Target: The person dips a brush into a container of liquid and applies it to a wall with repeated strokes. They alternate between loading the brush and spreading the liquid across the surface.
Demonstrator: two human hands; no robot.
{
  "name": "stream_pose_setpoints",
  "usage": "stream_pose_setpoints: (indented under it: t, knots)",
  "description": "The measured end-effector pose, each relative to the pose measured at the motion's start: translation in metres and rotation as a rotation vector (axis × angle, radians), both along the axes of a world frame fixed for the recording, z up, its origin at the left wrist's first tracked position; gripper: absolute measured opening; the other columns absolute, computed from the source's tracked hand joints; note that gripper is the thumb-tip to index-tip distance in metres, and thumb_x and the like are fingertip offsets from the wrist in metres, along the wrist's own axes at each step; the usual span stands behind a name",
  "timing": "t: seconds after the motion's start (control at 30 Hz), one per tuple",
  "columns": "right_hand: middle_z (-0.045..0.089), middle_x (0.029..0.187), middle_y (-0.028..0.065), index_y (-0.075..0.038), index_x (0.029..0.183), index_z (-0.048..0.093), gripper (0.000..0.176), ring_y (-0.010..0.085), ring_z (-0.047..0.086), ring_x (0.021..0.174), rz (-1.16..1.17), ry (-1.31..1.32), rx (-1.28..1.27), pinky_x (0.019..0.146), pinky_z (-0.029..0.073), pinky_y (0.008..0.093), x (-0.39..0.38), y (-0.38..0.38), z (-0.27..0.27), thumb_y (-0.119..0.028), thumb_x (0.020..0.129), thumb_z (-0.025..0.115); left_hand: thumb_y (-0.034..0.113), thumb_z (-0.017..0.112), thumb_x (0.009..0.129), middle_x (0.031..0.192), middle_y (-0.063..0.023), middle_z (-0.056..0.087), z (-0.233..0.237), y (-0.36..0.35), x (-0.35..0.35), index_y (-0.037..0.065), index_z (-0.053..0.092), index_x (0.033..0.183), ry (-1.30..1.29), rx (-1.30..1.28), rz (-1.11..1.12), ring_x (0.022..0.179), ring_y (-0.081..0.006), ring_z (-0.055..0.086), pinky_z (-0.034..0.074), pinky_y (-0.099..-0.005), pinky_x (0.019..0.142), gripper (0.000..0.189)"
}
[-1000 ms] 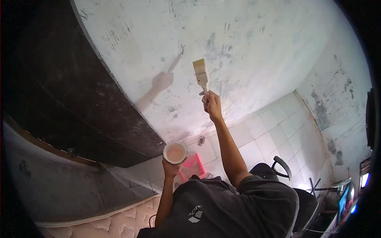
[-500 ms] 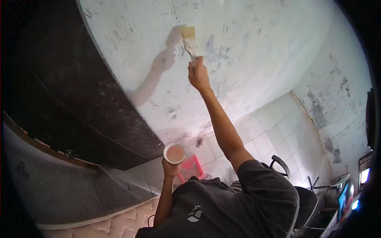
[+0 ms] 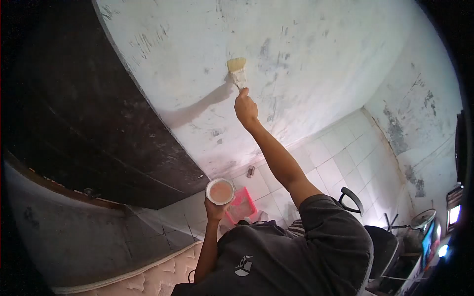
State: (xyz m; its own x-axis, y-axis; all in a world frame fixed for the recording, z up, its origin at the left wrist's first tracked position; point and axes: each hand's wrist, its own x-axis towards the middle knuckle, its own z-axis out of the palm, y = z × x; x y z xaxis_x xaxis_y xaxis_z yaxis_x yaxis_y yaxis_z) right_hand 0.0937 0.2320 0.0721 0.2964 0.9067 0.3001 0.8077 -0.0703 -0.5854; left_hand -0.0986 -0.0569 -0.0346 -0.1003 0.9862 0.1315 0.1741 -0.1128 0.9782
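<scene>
My right hand is closed round the handle of a wide paintbrush. The pale yellow bristles fan out against the white wall, which has grey scuffs and dark patches. Lower down, my left hand grips a round tub of paint from beneath and the side; its fingers are partly hidden by the tub. Pinkish liquid shows inside the pale rim.
A dark door panel borders the wall at left. On the tiled floor are a pink tray and a small can-like object. A mattress lies at lower left; a black chair and a fan stand right.
My right hand has brought the paintbrush down the wall, and its bristles now press and spread there. The tub stays in my left hand, shifted slightly right in view.
</scene>
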Motion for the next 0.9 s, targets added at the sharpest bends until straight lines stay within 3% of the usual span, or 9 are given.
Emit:
stream_pose_setpoints:
  t: [0.17,0.23,0.33,0.4,0.53,0.67,0.73,0.9]
  knots:
    - [0.064,0.084,0.0298,0.002,0.102,0.039,0.018,0.0471,0.063,0.081,0.043,0.046,-0.066,0.075,0.049,0.0556,0.012,-0.026,-0.022,-0.013,0.092,0.036,0.01,0.089,0.06,0.109,-0.0097,0.062,-0.028,0.001,-0.003,0.001,0.054,0.116,-0.087,-0.015,-0.063,0.1,-0.02,0.059,0.047,-0.035,0.09,0.066]
    - [0.066,0.087,0.0279,0.002,0.102,0.043,0.02,0.0446,0.065,0.085,0.056,-0.03,-0.201,0.076,0.051,0.0528,0.022,-0.033,-0.053,-0.013,0.09,0.04,0.009,0.088,0.061,0.107,-0.0092,0.062,-0.041,0.0,-0.003,0.0,0.054,0.115,-0.087,0.028,-0.083,0.098,-0.0195,0.06,0.047,-0.035,0.089,0.065]
    - [0.067,0.096,0.0243,0.003,0.105,0.053,0.026,0.0405,0.065,0.093,0.027,-0.036,-0.344,0.079,0.052,0.0481,0.036,-0.046,-0.086,-0.013,0.086,0.045,0.01,0.09,0.057,0.108,-0.0106,0.063,-0.023,-0.004,0.0,0.002,0.053,0.116,-0.033,0.034,-0.057,0.099,-0.0217,0.061,0.049,-0.0355,0.089,0.07]
    - [0.067,0.103,0.0203,0.0,0.103,0.064,0.028,0.0363,0.065,0.099,0.18,-0.291,-0.517,0.082,0.053,0.0444,0.043,-0.056,-0.085,-0.013,0.083,0.049,0.011,0.09,0.057,0.108,-0.0107,0.063,-0.018,-0.007,-0.003,0.002,0.053,0.116,-0.024,0.044,-0.051,0.099,-0.0219,0.061,0.049,-0.0356,0.088,0.07]
    - [0.068,0.106,0.0135,-0.005,0.098,0.069,0.024,0.0326,0.066,0.098,0.152,-0.361,-0.439,0.08,0.053,0.043,0.045,-0.049,-0.059,-0.013,0.083,0.052,0.007,0.087,0.061,0.109,-0.0108,0.063,-0.018,-0.012,-0.008,0.0,0.054,0.116,-0.068,0.043,-0.076,0.099,-0.0197,0.06,0.048,-0.0355,0.089,0.064]
    - [0.065,0.104,0.0237,-0.001,0.099,0.065,0.029,0.0395,0.063,0.099,0.107,-0.236,-0.249,0.085,0.051,0.0476,0.048,-0.026,0.012,-0.015,0.08,0.049,0.007,0.086,0.062,0.11,-0.0109,0.063,-0.028,-0.013,-0.015,-0.001,0.054,0.117,-0.075,0.085,-0.035,0.1,-0.0202,0.061,0.047,-0.0357,0.089,0.064]
    - [0.065,0.102,0.0246,0.0,0.101,0.063,0.031,0.0419,0.062,0.098,0.079,-0.18,-0.163,0.085,0.049,0.0494,0.045,-0.032,0.057,-0.018,0.08,0.05,0.007,0.087,0.061,0.11,-0.0107,0.063,-0.006,-0.015,-0.015,-0.001,0.054,0.117,-0.041,0.076,0.015,0.1,-0.0202,0.061,0.047,-0.0353,0.089,0.065]
    - [0.064,0.1,0.0263,0.001,0.1,0.061,0.034,0.0435,0.062,0.094,0.015,-0.144,0.067,0.083,0.049,0.0515,0.042,-0.026,0.131,-0.027,0.081,0.053,0.01,0.089,0.059,0.109,-0.0108,0.063,-0.015,-0.014,-0.026,-0.001,0.053,0.117,-0.059,0.037,0.033,0.1,-0.0208,0.061,0.048,-0.0354,0.089,0.068]
